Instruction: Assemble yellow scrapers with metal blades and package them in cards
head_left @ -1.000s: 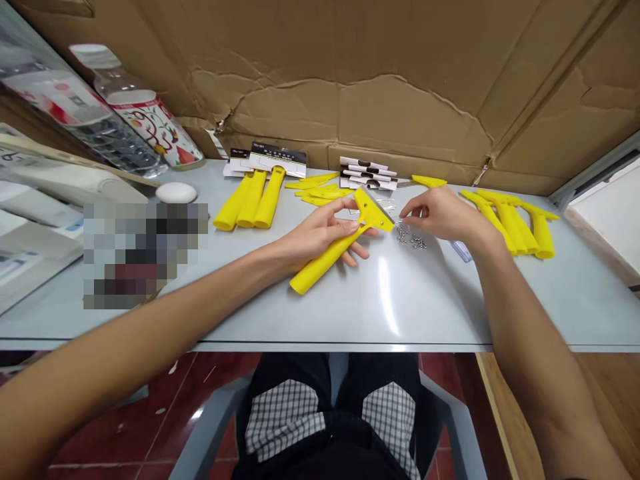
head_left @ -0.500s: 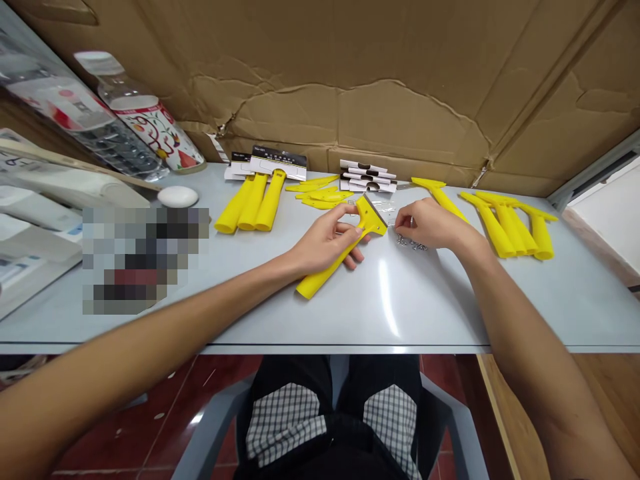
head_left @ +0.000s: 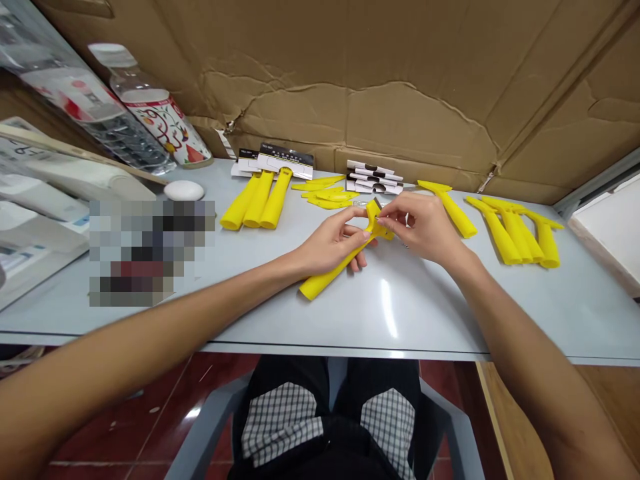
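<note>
My left hand [head_left: 336,241] is closed round the neck of a yellow plastic scraper [head_left: 330,272], its round handle pointing down-left towards me. A dark blade edge [head_left: 378,203] shows at the scraper's head. Thumb and fingertips of my right hand [head_left: 417,223] are pinched against the face of that head, on what looks like a small screw, mostly hidden by the fingers. Small silvery screws [head_left: 405,245] lie on the table under my right hand, which covers most of them.
Yellow scrapers with card sleeves [head_left: 273,200] lie at the back left, beside flat yellow pieces [head_left: 330,196] and folded cards [head_left: 374,177]. More yellow scrapers [head_left: 515,233] lie to the right. Bottles [head_left: 165,123] and a white oval object [head_left: 184,191] stand left. Cardboard [head_left: 400,60] walls the back.
My right hand has moved left from the small metal parts to the scraper's head, fingertips now touching it. My left hand keeps its hold on the scraper. The view has shifted slightly.
</note>
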Available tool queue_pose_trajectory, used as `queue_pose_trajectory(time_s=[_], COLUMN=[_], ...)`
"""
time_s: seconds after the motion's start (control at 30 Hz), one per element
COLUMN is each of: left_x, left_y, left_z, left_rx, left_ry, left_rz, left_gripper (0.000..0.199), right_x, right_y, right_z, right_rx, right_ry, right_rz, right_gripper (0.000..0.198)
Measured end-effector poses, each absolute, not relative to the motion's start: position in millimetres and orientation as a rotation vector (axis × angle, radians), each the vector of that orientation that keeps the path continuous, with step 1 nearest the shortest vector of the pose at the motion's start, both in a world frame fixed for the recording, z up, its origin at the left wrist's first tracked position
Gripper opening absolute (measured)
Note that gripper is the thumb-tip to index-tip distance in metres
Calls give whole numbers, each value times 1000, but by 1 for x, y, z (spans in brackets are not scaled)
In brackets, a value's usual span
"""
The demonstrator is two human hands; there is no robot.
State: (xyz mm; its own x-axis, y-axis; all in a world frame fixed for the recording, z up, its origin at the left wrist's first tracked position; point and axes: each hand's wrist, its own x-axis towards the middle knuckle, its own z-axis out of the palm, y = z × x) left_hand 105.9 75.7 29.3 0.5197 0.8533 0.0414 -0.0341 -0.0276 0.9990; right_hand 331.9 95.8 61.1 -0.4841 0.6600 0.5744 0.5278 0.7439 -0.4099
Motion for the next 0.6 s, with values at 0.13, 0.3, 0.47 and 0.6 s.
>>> queue_pose_trajectory(time_s=[0.13, 0.3, 0.47, 0.6], left_x=[106, 104, 101, 104], left_y=[75, 74, 73, 75], left_z=[28, 28, 31, 34], left_rx=[1461, 1497, 1452, 1197], left_ry=[744, 737, 687, 619], left_rz=[834, 804, 767, 777], left_gripper=[51, 46, 39, 39], right_x=[332, 329, 331, 343], right_y=[95, 93, 95, 98], right_z=[60, 62, 67, 78], right_rx=[-910, -971, -1122, -1131], right_ry=[-2196, -2168, -2046, -1904], right_rz=[215, 268, 526, 706], right_gripper=[9, 7, 27, 41])
